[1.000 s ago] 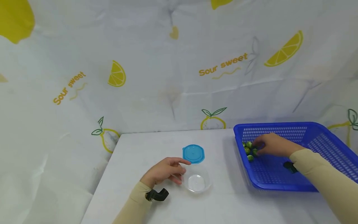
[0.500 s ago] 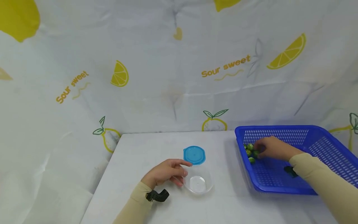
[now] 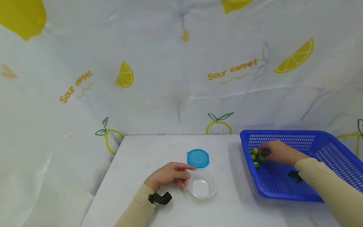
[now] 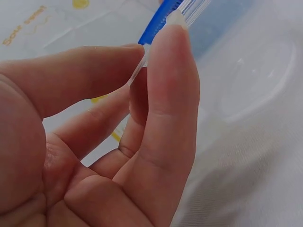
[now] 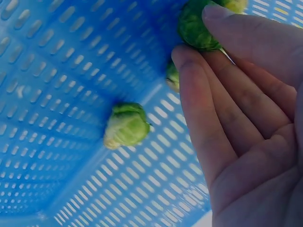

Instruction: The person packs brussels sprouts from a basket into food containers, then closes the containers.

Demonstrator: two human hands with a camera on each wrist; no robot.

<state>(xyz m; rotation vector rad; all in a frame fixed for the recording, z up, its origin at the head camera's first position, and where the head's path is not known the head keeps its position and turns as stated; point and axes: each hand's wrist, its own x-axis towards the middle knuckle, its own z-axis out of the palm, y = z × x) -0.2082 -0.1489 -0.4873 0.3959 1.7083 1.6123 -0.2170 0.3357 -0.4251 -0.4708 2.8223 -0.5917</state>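
Note:
In the head view my left hand (image 3: pixel 170 176) holds the rim of a clear plastic bowl (image 3: pixel 202 188) on the white table. The left wrist view shows the thumb and a finger pinching that thin rim. My right hand (image 3: pixel 279 152) reaches down into the blue basket (image 3: pixel 278 197) at its left end, among small Brussels sprouts (image 3: pixel 256 165). Seen from the right wrist, the thumb and fingers close around a dark green Brussels sprout (image 5: pixel 196 29). A paler Brussels sprout (image 5: pixel 128 125) lies apart by the basket wall, and another is partly hidden behind the fingertips.
A blue lid (image 3: pixel 198 158) lies flat just behind the bowl. The basket's raised walls surround the right hand. A white curtain (image 3: pixel 158 104) printed with lemons hangs behind the table.
The head view has shifted slightly, so the table and basket sit a little lower. Both hands keep nearly the same places, left at the bowl, right at the sprouts.

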